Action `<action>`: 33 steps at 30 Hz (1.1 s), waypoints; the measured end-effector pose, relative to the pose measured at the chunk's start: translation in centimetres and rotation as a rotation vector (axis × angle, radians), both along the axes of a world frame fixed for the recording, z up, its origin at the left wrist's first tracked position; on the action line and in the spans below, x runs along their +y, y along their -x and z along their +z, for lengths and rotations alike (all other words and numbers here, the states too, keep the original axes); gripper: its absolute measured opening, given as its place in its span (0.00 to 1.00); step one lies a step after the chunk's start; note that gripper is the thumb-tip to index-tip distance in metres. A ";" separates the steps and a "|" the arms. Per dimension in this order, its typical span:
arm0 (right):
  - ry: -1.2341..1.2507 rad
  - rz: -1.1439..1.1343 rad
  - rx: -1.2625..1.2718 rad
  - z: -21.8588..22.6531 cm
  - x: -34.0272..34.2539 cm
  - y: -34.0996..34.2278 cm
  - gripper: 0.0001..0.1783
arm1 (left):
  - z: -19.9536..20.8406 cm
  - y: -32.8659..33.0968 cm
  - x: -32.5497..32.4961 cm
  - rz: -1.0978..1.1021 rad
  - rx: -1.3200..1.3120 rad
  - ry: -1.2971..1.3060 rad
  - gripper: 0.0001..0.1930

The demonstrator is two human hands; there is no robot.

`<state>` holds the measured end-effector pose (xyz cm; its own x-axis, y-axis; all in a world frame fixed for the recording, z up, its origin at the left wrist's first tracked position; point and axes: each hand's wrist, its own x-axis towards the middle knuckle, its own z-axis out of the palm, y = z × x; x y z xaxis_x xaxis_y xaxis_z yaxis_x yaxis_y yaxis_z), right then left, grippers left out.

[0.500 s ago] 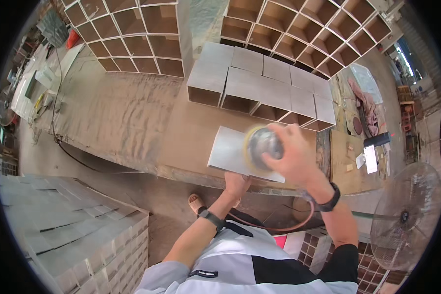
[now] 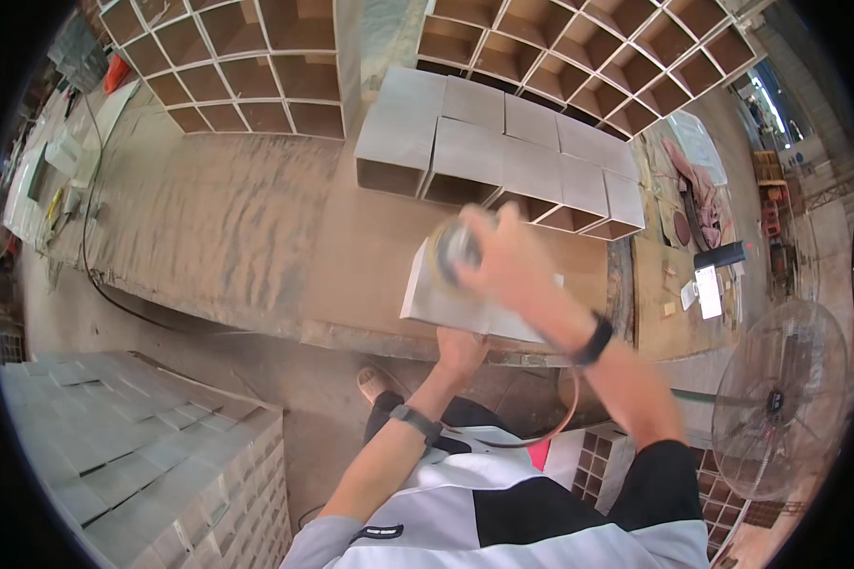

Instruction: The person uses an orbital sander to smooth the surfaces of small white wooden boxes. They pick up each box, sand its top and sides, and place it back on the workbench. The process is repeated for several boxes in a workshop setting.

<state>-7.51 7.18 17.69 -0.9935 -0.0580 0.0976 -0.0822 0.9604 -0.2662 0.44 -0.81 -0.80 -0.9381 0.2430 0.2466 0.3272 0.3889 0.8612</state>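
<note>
My right hand (image 2: 512,266) is closed over a round palm sander (image 2: 455,254), blurred by motion. Its disc lies over the upper left part of a white box (image 2: 423,302) at the bench's near edge. At the box's near side, my left hand (image 2: 460,351) grips the lower edge, its fingertips hidden by the box. A reddish hose (image 2: 573,403) curves below my right wrist and across my front.
White open-fronted boxes (image 2: 474,156) stand in rows on the workbench (image 2: 228,218), with taller stacks (image 2: 247,66) behind. More boxes (image 2: 152,427) are piled at lower left. A standing fan (image 2: 778,403) is at right, near a lit phone-like screen (image 2: 708,292).
My right hand and the sander have swept left and away from me over the box. My left hand keeps its hold at the near edge. The whole view has shifted slightly.
</note>
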 end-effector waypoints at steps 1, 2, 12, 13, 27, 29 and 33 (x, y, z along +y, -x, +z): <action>0.050 0.039 -0.087 0.7 -1.8 -2.1 0.27 | 0.5 0.2 0.4 0.061 -0.053 -0.099 0.23; 0.072 0.121 -0.045 0.6 -2.3 -2.8 0.26 | 4.3 1.0 1.6 0.304 -0.116 0.049 0.24; 0.052 0.073 -0.024 1.2 0.0 -5.0 0.25 | 0.3 0.1 1.6 0.033 -0.191 -0.597 0.22; 0.058 0.045 -0.042 1.5 0.8 -5.9 0.25 | -0.2 -0.5 1.3 0.019 -0.195 -0.572 0.22; -0.054 -0.275 -0.078 1.2 7.9 -5.7 0.30 | 0.0 0.9 -0.3 -0.099 0.040 0.081 0.22; -0.024 -0.108 -0.077 1.4 4.5 -8.8 0.27 | 0.4 0.9 0.5 -0.026 0.083 -0.090 0.21; -0.026 -0.130 -0.018 1.0 4.9 -8.2 0.27 | 0.3 0.0 0.4 -0.037 -0.073 -0.242 0.19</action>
